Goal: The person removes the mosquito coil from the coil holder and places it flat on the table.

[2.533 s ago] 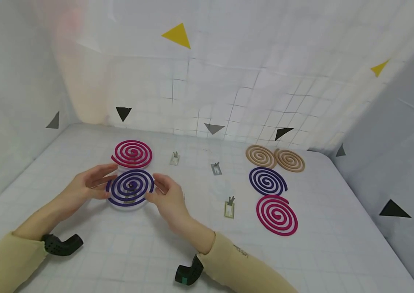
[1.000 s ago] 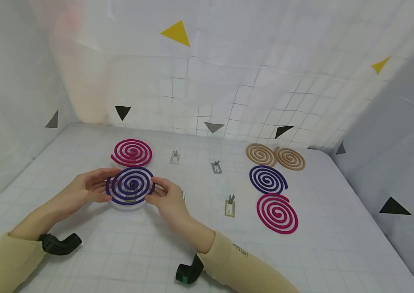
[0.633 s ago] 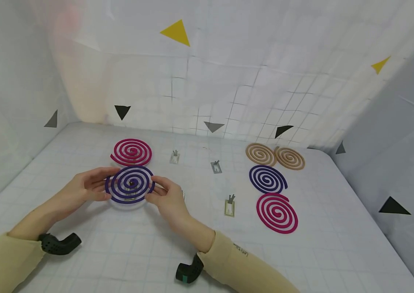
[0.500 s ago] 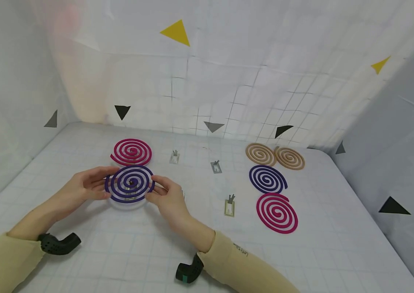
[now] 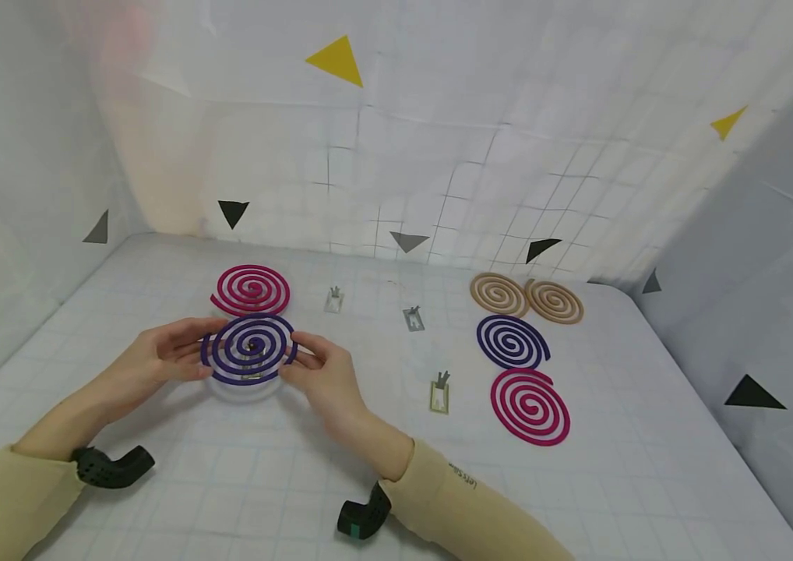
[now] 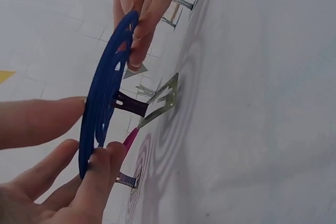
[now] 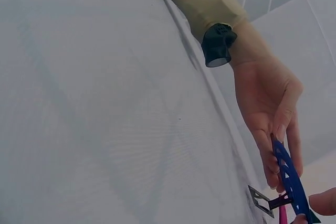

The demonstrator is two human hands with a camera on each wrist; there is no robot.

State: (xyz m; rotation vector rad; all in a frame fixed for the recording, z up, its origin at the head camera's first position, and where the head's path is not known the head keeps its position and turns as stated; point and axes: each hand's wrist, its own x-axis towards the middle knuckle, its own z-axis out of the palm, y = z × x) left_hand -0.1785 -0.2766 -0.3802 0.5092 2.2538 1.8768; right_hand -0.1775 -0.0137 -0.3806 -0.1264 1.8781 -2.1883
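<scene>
In the head view a purple mosquito coil [image 5: 254,345] lies between both hands at the left of the table. My left hand [image 5: 151,362] pinches its left rim, thumb opposite fingers. On the other side my right hand [image 5: 329,386] holds the right rim. The left wrist view shows the coil edge-on, at the tip of a metal coil stand [image 6: 132,104]; whether that stand's base touches the table I cannot tell. Just behind lies a pink mosquito coil [image 5: 254,287], raised on a stand of its own.
Silver stands [image 5: 334,300] [image 5: 414,309] and a yellowish stand [image 5: 442,380] sit mid-table. At the right lie two tan coils [image 5: 498,293] [image 5: 555,302], another purple coil [image 5: 511,342] and another pink coil [image 5: 530,403]. White sheeting [image 5: 424,187] walls off the back and sides.
The purple coil has shifted slightly away from me, closer to the pink coil behind it. Both hands have kept to its rim. The other coils and stands have stayed put.
</scene>
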